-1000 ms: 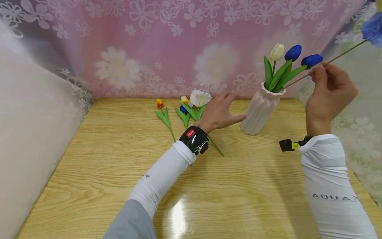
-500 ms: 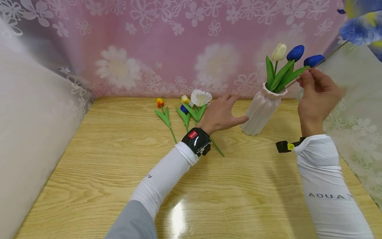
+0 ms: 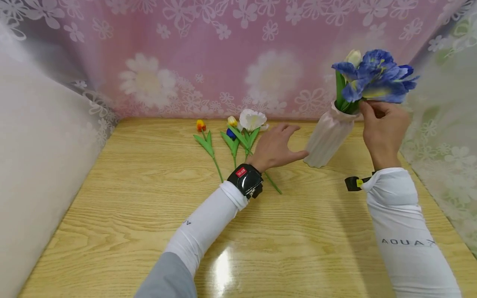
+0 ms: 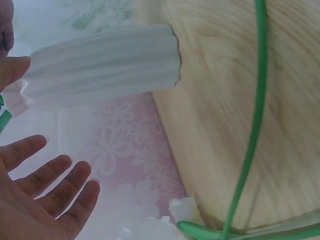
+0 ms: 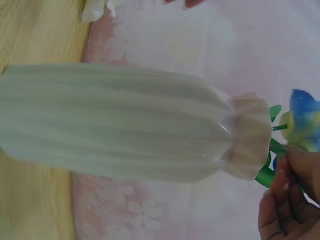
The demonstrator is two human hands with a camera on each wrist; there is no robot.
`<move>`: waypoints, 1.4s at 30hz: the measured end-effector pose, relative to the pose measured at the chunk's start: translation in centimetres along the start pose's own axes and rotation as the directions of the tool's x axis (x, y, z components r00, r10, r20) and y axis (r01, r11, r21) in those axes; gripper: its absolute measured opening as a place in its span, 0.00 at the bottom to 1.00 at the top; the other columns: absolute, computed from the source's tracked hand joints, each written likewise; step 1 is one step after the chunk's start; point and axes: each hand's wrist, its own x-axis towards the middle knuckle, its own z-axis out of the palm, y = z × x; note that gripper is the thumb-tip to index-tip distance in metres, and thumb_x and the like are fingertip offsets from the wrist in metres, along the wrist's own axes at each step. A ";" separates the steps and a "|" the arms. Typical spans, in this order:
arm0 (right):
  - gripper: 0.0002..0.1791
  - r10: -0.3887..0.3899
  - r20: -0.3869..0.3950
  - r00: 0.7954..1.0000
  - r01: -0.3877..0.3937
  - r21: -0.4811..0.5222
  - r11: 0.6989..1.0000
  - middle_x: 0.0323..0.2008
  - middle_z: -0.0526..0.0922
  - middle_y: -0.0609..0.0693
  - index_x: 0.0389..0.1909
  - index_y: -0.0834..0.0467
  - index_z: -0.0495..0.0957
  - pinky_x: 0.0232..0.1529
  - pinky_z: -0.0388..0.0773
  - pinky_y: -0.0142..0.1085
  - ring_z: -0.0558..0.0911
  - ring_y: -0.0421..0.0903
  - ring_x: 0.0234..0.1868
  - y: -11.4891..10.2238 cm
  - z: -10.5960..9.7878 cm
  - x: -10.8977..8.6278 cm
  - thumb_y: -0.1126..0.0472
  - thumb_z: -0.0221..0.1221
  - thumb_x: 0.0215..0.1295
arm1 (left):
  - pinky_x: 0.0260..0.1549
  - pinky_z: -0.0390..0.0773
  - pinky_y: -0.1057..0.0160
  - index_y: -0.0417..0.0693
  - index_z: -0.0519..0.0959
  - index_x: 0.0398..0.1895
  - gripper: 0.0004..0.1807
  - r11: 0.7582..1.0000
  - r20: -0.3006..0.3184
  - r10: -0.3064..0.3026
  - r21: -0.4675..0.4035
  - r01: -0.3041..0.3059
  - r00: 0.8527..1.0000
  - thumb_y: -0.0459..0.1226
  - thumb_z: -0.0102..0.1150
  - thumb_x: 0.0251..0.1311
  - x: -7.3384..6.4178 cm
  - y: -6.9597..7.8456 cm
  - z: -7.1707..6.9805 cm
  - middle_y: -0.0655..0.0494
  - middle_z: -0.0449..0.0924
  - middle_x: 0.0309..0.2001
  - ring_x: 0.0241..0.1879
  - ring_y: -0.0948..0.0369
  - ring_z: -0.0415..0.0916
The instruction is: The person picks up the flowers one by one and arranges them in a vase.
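A white ribbed vase (image 3: 328,136) with a scalloped rim stands at the back right of the table. My right hand (image 3: 385,132) pinches the stem of a large blue-and-yellow artificial flower (image 3: 376,78) just by the rim; the bloom sits low over the vase mouth. Behind that bloom, a white tulip (image 3: 353,58) partly shows among green leaves, while the blue tulips in the vase are mostly covered. To the vase's left is my left hand (image 3: 275,147), fingers spread and grasping nothing; the left wrist view shows its fingers apart from the vase (image 4: 110,65).
On the wooden table (image 3: 149,231) lie an orange-red tulip (image 3: 201,125), a yellow-white tulip (image 3: 232,121), a blue tulip (image 3: 231,133) and a white open flower (image 3: 253,120). My left forearm crosses over their stems. A floral curtain (image 3: 208,74) hangs behind.
My right hand has moved left and down toward the vase mouth. The blue flower has come from the upper right edge to above the vase, its stem deeper inside. The left hand stays nearly still.
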 end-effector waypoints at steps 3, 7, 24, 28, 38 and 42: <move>0.12 -0.028 -0.007 1.000 0.028 0.027 0.999 0.26 0.79 0.35 0.40 0.59 0.87 0.32 0.68 0.25 0.76 0.30 0.28 0.2 0.0 -0.4 0.56 0.62 0.62 | 0.45 0.73 0.61 0.57 0.65 0.69 0.40 1.000 0.005 -0.009 0.000 0.009 1.000 0.64 0.55 0.56 -0.3 -0.3 0.4 0.57 0.66 0.63 0.54 0.59 0.71; 0.14 0.004 0.028 1.000 -0.005 0.030 1.000 0.24 0.77 0.34 0.39 0.60 0.87 0.32 0.68 0.27 0.76 0.31 0.27 0.6 -0.3 -1.4 0.54 0.61 0.63 | 0.45 0.73 0.60 0.57 0.65 0.69 0.40 1.000 0.019 -0.022 -0.020 0.022 1.000 0.63 0.55 0.56 -0.6 -0.7 0.7 0.57 0.66 0.63 0.54 0.59 0.71; 0.14 0.008 0.086 0.996 -0.024 0.183 0.983 0.23 0.78 0.36 0.36 0.68 0.84 0.27 0.68 0.28 0.74 0.35 0.23 1.7 1.6 -5.4 0.58 0.63 0.61 | 0.45 0.73 0.61 0.54 0.66 0.69 0.40 0.996 0.041 -0.068 -0.059 0.070 0.997 0.63 0.56 0.56 -2.2 -3.0 1.6 0.56 0.67 0.60 0.53 0.59 0.71; 0.13 -0.021 0.157 0.987 -0.013 0.207 0.978 0.23 0.79 0.35 0.35 0.67 0.85 0.27 0.69 0.25 0.75 0.35 0.23 1.7 2.5 -6.7 0.59 0.64 0.61 | 0.45 0.73 0.60 0.55 0.66 0.69 0.40 0.994 0.048 -0.094 -0.059 0.097 0.994 0.63 0.56 0.56 -2.7 -3.5 1.8 0.56 0.67 0.61 0.53 0.59 0.70; 0.14 -0.047 0.339 0.940 -0.030 0.219 0.975 0.25 0.81 0.36 0.38 0.65 0.84 0.22 0.70 0.24 0.76 0.35 0.23 2.4 5.2 -8.9 0.57 0.65 0.61 | 0.42 0.75 0.59 0.55 0.66 0.68 0.40 0.988 0.052 -0.152 -0.008 0.152 0.987 0.63 0.57 0.55 -3.7 -4.5 2.0 0.57 0.66 0.62 0.52 0.58 0.72; 0.16 -0.064 0.389 0.919 -0.015 0.196 0.981 0.26 0.82 0.40 0.37 0.63 0.85 0.23 0.70 0.25 0.78 0.39 0.24 2.3 6.0 -9.6 0.53 0.63 0.63 | 0.42 0.75 0.58 0.52 0.67 0.68 0.41 0.987 0.037 -0.160 0.010 0.160 0.986 0.62 0.58 0.55 -4.0 -5.0 2.2 0.55 0.67 0.62 0.51 0.57 0.73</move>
